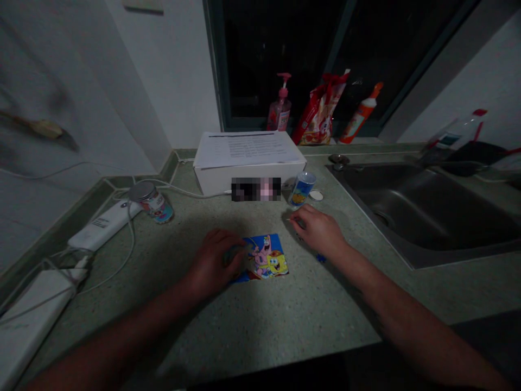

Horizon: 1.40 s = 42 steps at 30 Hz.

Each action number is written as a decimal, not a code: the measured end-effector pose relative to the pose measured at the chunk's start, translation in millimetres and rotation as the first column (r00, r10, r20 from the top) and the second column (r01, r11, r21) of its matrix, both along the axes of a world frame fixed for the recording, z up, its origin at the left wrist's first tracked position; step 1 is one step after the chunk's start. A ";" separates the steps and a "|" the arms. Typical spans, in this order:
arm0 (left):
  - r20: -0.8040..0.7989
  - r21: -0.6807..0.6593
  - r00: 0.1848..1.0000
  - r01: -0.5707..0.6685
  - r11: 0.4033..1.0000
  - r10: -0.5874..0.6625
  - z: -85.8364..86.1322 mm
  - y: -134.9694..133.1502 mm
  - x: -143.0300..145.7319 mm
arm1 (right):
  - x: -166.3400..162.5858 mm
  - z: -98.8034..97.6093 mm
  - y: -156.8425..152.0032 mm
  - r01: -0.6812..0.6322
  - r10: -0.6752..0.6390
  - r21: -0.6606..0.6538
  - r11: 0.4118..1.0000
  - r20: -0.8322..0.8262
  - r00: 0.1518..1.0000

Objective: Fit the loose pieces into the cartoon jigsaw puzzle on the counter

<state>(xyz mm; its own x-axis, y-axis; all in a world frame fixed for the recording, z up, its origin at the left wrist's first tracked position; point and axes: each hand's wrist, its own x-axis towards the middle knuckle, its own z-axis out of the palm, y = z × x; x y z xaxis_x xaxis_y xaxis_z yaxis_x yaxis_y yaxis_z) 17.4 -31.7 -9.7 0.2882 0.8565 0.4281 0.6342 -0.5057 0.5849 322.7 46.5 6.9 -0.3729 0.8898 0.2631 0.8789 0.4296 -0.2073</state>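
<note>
A flat cartoon picture (266, 258), blue with pink and yellow figures and an uneven lower edge, lies on the countertop. My left hand (214, 258) rests over its left side, thumb and fingers apart, hiding that part. To the right of the picture, my right hand (315, 225) hovers close to the counter with thumb and forefinger pinched. A tiny pale bit shows at the fingertips, too small to name. A small dark blue piece (321, 258) lies below my right wrist. Just behind that hand stands a small clear-topped tub (302, 187) with a blue label, beside a white round lid (316, 195).
A white box (215, 179) with printed paper on top is at the back. On the left are a lidded jar (157, 206), white power strips (101, 222) and cables. A steel sink (386, 233) is on the right. Bottles and a red bag (321, 111) stand by the window.
</note>
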 end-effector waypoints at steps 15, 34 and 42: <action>-0.011 -0.017 1.000 0.022 1.000 -0.022 -4.9 -2.7 2.5 | -11.5 -18.3 7.9 -0.197 0.184 0.069 0.978 0.159 0.970; -0.010 -0.020 1.000 0.013 1.000 -0.014 -3.2 -0.2 1.5 | 1.8 -4.1 5.3 -0.100 0.105 -0.046 0.994 0.103 0.989; -0.022 -0.044 1.000 0.005 0.999 -0.006 -0.3 0.3 0.9 | -1.5 -7.8 1.9 -0.112 0.119 -0.075 0.991 0.106 0.987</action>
<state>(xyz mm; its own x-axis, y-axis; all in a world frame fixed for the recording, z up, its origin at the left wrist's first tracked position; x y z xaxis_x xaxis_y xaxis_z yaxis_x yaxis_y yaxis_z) 18.3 -31.5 -10.0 0.3022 0.8729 0.3831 0.6445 -0.4832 0.5926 321.2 48.4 -0.9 -0.4974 0.8536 0.1548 0.8432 0.5177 -0.1450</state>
